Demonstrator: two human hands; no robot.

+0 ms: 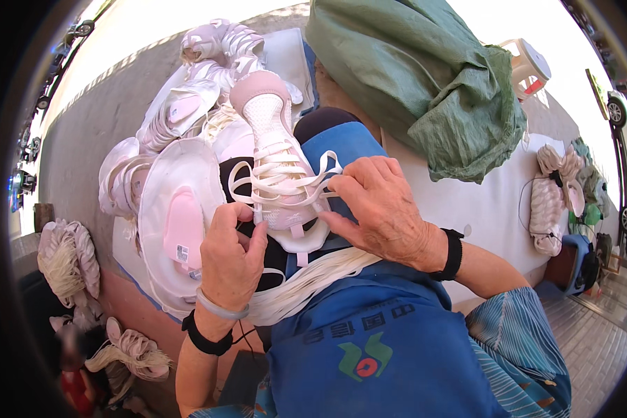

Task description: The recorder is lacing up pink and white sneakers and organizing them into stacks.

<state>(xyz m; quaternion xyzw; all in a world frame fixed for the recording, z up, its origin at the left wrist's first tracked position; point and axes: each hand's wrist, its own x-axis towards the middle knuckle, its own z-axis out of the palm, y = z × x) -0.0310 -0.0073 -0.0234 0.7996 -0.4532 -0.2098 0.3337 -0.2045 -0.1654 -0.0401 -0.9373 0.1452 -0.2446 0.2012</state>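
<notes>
Left hand (231, 258) is pinching the left edge of a pink-and-white shoe upper (267, 120) between thumb and fingertip, near its collar. Right hand (383, 209) is bending its thumb and forefinger in at the opposite edge, where a white lace (285, 169) is looping out; whether those fingers are gripping the lace, I cannot tell. Between the hands, the upper is resting over the person's lap, its pink toe end pointing away from the body, and the lace is crisscrossing its front.

At the far left, a bundle of pale uppers (83, 254) is lying with cream strands hanging from it, and another bundle (136, 348) is lying below. Further right, overlapping uppers (127, 182) are leaning beside a broad white piece (159, 244) bearing a pink panel. More uppers (219, 50) are piling up beyond. Around each wrist a black band (454, 256) is sitting. Across the lap, a hank of white laces (313, 282) is spreading over a blue apron (390, 341). To the right, a green cloth (425, 83) is draping in folds, a white stool (531, 66) is standing just behind it, and another bundle of pale uppers (547, 209) is lying near the white surface's (460, 209) right end.
</notes>
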